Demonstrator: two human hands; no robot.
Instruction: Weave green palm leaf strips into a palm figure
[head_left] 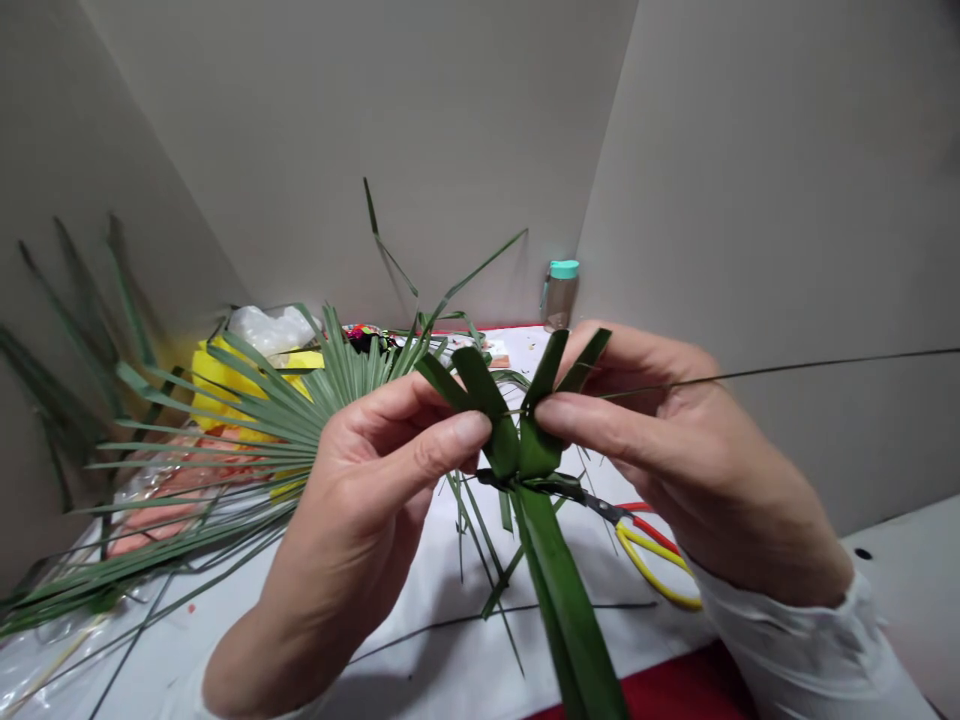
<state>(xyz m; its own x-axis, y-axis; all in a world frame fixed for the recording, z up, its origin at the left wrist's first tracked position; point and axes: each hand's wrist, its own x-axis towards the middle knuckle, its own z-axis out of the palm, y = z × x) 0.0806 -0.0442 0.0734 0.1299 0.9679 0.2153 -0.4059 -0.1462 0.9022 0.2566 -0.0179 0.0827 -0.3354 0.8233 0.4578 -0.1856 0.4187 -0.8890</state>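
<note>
Leafwork [540,455] sits between left hand [382,470] and right hand [679,435], apparently pinched.

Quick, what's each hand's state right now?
Left hand: closed, pinching the left side of the folded leaf.
Right hand: closed, pinching its right side; whether it also grips the thin strip can't be told.

1 left hand [386,480], 1 right hand [671,430], 1 leaf bundle [540,445]; 1 scissors [606,511] below right, 1 bottle [559,302] beyond; 1 fan leaf [349,378], probably 1 yellow bag [211,375] past left.
</note>
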